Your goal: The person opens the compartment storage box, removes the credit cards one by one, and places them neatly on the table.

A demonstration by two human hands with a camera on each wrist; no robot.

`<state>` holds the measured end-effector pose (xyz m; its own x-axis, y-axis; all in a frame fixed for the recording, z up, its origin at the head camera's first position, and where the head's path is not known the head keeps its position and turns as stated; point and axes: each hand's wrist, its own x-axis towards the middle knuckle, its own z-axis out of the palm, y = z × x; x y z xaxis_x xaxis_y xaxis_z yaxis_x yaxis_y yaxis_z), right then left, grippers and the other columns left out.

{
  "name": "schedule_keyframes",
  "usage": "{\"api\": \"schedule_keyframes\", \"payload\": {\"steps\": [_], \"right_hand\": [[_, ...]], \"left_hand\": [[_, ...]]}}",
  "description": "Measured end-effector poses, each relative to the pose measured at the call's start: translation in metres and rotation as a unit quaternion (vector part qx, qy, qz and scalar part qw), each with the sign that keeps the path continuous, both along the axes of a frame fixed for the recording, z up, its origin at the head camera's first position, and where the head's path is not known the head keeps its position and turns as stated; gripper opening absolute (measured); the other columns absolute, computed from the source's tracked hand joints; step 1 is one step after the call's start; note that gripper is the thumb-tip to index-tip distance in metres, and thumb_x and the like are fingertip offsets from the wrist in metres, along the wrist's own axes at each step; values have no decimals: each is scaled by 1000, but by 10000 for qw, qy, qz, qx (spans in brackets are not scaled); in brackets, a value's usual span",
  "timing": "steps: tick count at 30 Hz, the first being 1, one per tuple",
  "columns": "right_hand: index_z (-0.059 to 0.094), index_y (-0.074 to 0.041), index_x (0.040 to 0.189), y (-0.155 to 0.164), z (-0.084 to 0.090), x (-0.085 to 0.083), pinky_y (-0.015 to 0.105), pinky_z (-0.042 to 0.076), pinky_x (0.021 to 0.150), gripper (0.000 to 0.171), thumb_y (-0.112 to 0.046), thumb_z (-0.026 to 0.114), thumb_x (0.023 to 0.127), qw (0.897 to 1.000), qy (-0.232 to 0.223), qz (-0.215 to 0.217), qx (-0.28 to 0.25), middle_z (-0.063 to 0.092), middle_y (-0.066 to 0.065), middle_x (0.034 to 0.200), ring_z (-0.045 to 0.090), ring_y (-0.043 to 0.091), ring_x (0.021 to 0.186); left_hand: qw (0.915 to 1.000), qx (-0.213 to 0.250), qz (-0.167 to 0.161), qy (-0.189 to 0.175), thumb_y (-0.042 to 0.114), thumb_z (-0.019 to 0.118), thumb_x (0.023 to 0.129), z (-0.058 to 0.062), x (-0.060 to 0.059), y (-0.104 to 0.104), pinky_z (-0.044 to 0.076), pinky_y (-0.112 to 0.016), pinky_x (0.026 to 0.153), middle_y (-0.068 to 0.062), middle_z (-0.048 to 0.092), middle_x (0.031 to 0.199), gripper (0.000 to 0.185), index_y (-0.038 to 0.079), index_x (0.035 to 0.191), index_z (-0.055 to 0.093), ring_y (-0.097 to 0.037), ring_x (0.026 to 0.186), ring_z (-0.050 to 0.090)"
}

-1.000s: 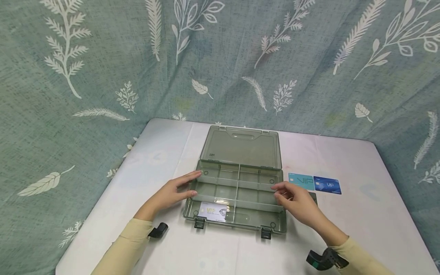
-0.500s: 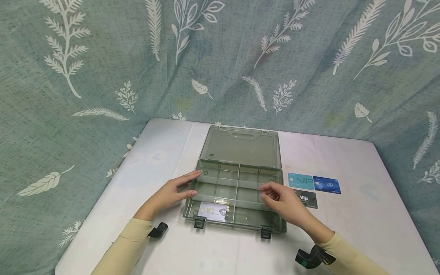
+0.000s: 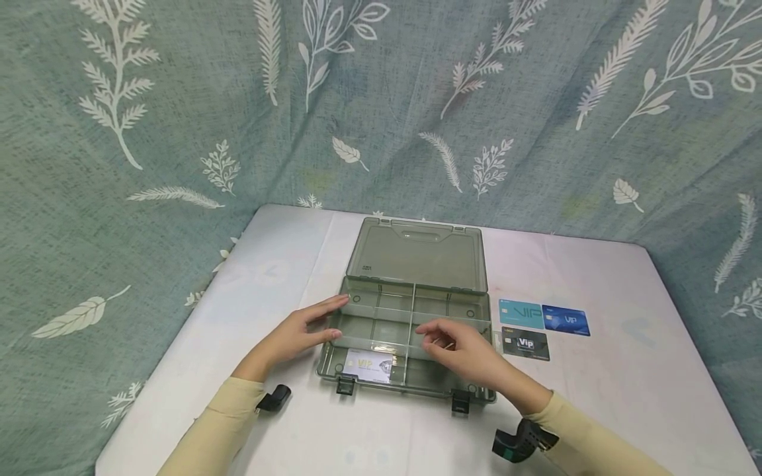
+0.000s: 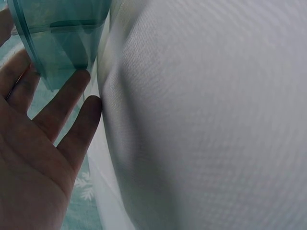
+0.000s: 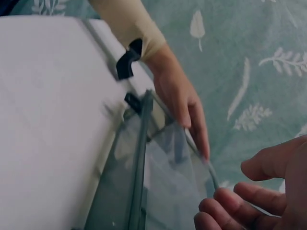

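A translucent green compartment box [image 3: 389, 327] lies on the table with its lid [image 3: 417, 254] folded back. A white VIP card [image 3: 369, 367] rests in its front left compartment. My left hand [image 3: 292, 340] touches the box's left side with extended fingers, which the left wrist view also shows along the box wall [image 4: 67, 33]. Over the right-hand compartments hovers my right hand [image 3: 470, 350], fingers loosely bent. In the right wrist view its thumb [image 5: 268, 160] and fingers stand apart, and I see nothing held between them.
Right of the box lie three cards: a teal card [image 3: 521, 314], a blue card [image 3: 565, 320] and a black card [image 3: 526, 344]. Two dark latches [image 3: 461, 402] stick out from the box's front edge. Behind the white table [image 3: 625, 396] hangs a leaf-patterned curtain [image 3: 393, 132].
My right hand has moved left from the box's right edge to over its right compartments, uncovering the black card. The left hand and box have stayed put.
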<state>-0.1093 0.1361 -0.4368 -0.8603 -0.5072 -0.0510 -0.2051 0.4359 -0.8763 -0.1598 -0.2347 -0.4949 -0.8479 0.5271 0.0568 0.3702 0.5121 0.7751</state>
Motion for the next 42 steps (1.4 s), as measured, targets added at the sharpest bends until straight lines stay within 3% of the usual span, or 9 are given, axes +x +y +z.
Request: {"api": "schedule_keyframes", "payload": {"steps": [9, 17, 21, 31, 34, 36, 38, 40, 42], "right_hand": [[49, 1, 146, -21, 8, 0, 34, 53, 103, 52, -22, 64, 102, 9830, -1460, 673, -888, 58, 22, 138, 59, 30, 122], [25, 15, 153, -42, 11, 1, 49, 35, 120, 70, -15, 60, 100, 9207, -3232, 747, -2054, 32, 34, 155, 40, 47, 140], [16, 17, 154, -51, 15, 4, 50, 26, 123, 80, -17, 61, 97, 9047, -3624, 458, -2192, 22, 37, 159, 32, 48, 145], [8, 19, 153, -67, 26, 11, 57, 15, 124, 87, -19, 61, 96, 8952, -3832, 151, -2271, 10, 37, 162, 14, 48, 150], [47, 18, 125, -70, 26, 12, 56, 16, 125, 47, -18, 59, 97, 8958, -3809, 183, -2284, 37, 31, 145, 24, 43, 148], [49, 8, 98, -71, 24, 12, 55, 18, 125, 26, -17, 58, 97, 8964, -3809, 178, -2259, 44, 21, 128, 31, 39, 144], [48, 5, 93, -74, 23, 14, 56, 17, 124, 24, -17, 58, 97, 8980, -3798, 165, -2215, 44, 21, 127, 31, 41, 144], [48, 16, 115, -76, 21, 16, 58, 15, 124, 40, -17, 59, 95, 9000, -3789, 109, -2153, 36, 31, 147, 22, 45, 149], [33, 23, 137, -78, 20, 18, 60, 11, 124, 66, -19, 60, 94, 9033, -3759, 17, -2065, 19, 36, 159, 11, 49, 151]], "left_hand": [[10000, -26, 58, -57, 35, 73, 95, 3, 1, 1, 33, -39, 120, 5, 36, 163, 67, 22, 155, 46, -20, 149, 34], [9999, 66, 13, -85, 32, 74, 95, 2, 1, 1, 35, -40, 119, -1, 37, 163, 67, 18, 155, 46, -21, 149, 34], [10000, 60, 24, -62, 33, 74, 95, 2, 0, 1, 35, -40, 119, -2, 37, 163, 67, 18, 155, 47, -21, 149, 34], [10000, 79, -10, 33, 32, 74, 95, 2, 1, 1, 36, -39, 118, -3, 38, 162, 67, 17, 154, 47, -23, 148, 36], [10000, 70, -3, 47, 32, 74, 95, 2, 1, 1, 36, -39, 119, -3, 38, 162, 67, 17, 154, 48, -23, 148, 36], [10000, 69, 14, 0, 33, 74, 95, 2, 1, 1, 35, -39, 119, -2, 38, 162, 67, 18, 154, 47, -22, 148, 35], [10000, 71, 28, -57, 34, 74, 95, 2, 1, 1, 35, -40, 120, -1, 37, 162, 67, 19, 154, 47, -20, 148, 35], [9999, 71, 32, -99, 35, 74, 95, 2, 1, 1, 34, -40, 120, 0, 37, 163, 67, 19, 155, 47, -20, 149, 34], [9999, 68, 25, -103, 35, 73, 95, 2, 1, 1, 35, -41, 120, 0, 37, 163, 67, 19, 155, 47, -21, 149, 34]]}}
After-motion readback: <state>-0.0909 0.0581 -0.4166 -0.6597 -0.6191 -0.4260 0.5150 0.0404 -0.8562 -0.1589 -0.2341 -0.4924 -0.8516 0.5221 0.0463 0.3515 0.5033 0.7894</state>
